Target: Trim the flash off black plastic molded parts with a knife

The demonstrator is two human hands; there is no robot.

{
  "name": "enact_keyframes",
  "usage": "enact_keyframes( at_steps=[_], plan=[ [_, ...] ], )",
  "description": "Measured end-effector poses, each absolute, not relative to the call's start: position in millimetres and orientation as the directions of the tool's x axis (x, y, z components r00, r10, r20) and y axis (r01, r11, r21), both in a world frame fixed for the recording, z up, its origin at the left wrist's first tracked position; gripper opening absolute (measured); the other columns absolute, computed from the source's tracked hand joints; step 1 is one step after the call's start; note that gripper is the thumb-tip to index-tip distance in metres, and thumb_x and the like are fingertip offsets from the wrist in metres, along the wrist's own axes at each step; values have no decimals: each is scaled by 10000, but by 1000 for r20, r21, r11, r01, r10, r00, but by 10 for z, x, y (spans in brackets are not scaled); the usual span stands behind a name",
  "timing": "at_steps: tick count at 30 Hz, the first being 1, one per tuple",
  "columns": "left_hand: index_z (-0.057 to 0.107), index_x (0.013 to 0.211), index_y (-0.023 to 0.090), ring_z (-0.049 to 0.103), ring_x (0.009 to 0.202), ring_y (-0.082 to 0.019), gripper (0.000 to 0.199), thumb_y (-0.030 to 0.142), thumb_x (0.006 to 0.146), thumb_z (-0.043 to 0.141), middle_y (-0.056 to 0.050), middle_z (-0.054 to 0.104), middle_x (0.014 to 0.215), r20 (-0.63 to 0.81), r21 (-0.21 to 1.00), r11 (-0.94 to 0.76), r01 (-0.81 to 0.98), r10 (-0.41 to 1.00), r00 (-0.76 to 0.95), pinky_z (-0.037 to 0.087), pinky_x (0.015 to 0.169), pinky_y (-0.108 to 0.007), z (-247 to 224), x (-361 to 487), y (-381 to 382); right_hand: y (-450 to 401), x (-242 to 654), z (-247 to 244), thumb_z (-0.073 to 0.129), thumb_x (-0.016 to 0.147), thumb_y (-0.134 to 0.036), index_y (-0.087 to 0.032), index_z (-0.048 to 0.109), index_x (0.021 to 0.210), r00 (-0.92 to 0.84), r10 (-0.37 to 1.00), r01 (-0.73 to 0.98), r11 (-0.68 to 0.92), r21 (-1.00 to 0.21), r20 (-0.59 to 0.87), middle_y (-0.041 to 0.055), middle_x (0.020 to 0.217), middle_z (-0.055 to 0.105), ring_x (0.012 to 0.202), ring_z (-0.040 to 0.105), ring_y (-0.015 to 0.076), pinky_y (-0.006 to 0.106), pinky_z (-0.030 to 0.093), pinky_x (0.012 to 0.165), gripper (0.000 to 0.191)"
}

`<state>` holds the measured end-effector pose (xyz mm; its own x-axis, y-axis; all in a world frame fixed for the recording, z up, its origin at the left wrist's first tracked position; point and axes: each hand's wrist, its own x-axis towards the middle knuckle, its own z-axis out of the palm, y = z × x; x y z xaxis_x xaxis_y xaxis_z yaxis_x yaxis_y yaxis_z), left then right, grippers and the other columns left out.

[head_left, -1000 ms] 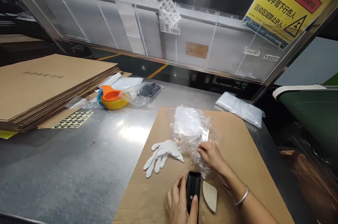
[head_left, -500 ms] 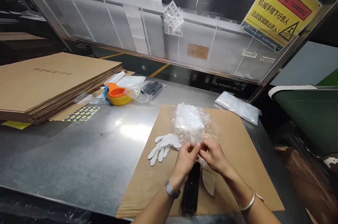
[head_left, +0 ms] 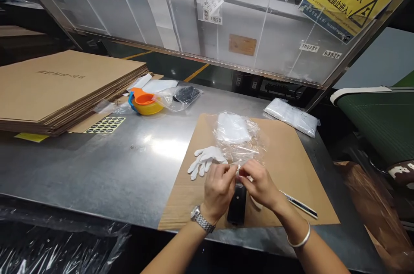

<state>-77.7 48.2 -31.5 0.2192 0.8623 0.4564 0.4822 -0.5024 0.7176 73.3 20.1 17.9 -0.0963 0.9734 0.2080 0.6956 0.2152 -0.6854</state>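
My left hand [head_left: 220, 185] and my right hand [head_left: 258, 179] are both closed in a pinch, fingertips almost together. Between them shows a small whitish bit [head_left: 238, 169] whose kind I cannot make out. Just beneath lies a long black object [head_left: 237, 207], its far end hidden by my hands. A rounded pale piece [head_left: 256, 203] peeks out by my right hand, mostly covered. Beyond the fingertips, crumpled clear plastic bags [head_left: 239, 134] lie around something white. One white glove [head_left: 207, 160] rests left of them. Right of my right wrist is a utility knife [head_left: 299, 205].
A brown cardboard sheet [head_left: 291, 170] lies under these things on the metal table [head_left: 145, 179]. Left are stacked cardboard [head_left: 64, 84], a sticker sheet [head_left: 106, 125] and orange-yellow tape rings [head_left: 147, 104]. A packet of plastic bags [head_left: 291, 115] sits back right, near a green conveyor [head_left: 381, 123].
My view has shifted downward, so the table appears higher. My hands have turned slightly but stay pinched together. The utility knife by my right wrist has come into sight.
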Motion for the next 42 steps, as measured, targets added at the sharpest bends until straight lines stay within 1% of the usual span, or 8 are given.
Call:
enact_keyframes(
  at_steps=[4,10,15,22,27,31,37,42],
  plan=[
    [667,865,201,494,723,-199,246,160,883,425,-40,559,697,524,578,-576,579,805,278,368,688,-333,-391,-918,468,-103,592,31,431,886,-332,-195,567,994,83,987,807,15,-590,138,90,879,610,800,564,201,297,404,696,221],
    [654,907,187,501,693,-188,232,156,886,426,-29,542,685,536,499,-565,657,797,279,392,677,-317,-586,-1075,377,-666,372,-541,436,861,-396,-191,575,716,274,960,831,-269,-486,-63,111,552,583,501,574,246,297,329,487,287],
    [656,908,192,540,670,-185,226,167,876,434,-29,580,681,458,533,-549,643,827,327,408,631,-296,-673,-1118,224,-1151,543,-561,230,932,-453,-210,559,796,222,963,740,-269,-616,-154,61,580,591,504,579,197,271,381,480,432],
    [682,888,195,627,698,-203,234,190,860,450,-58,673,734,293,702,-486,521,864,410,469,625,-287,-664,-1075,16,-1460,497,-624,376,863,-603,-188,599,788,97,962,360,-274,-892,-257,3,620,524,567,519,128,226,421,543,476],
    [715,897,225,682,702,-169,224,174,824,510,-28,741,807,209,785,-457,419,831,515,521,630,-226,-606,-1145,-37,-1456,444,-903,305,836,-693,-177,522,746,181,901,230,-429,-873,-395,-50,526,416,329,410,65,156,278,289,567],
    [692,1004,223,687,717,-177,268,168,827,499,-40,744,854,245,767,-493,411,816,523,543,648,-247,-642,-1134,-176,-1513,459,-1002,284,884,-620,-181,536,772,284,916,321,-371,-872,-285,-22,531,480,341,487,97,172,321,303,519],
    [675,988,168,601,595,-195,294,149,861,410,-66,659,672,449,577,-711,401,686,572,509,551,-296,-727,-925,-585,-1486,389,-1002,410,824,-612,-169,617,1039,301,952,463,-191,-866,-50,141,865,680,773,673,263,329,507,694,534],
    [615,1068,118,552,560,-179,284,107,865,417,-59,625,649,577,370,-846,385,534,619,465,517,-284,-639,-970,-613,-1377,432,-927,304,913,-521,-138,496,1156,324,936,377,-261,-889,-138,-21,510,546,381,522,140,222,399,377,493]
  ],
)
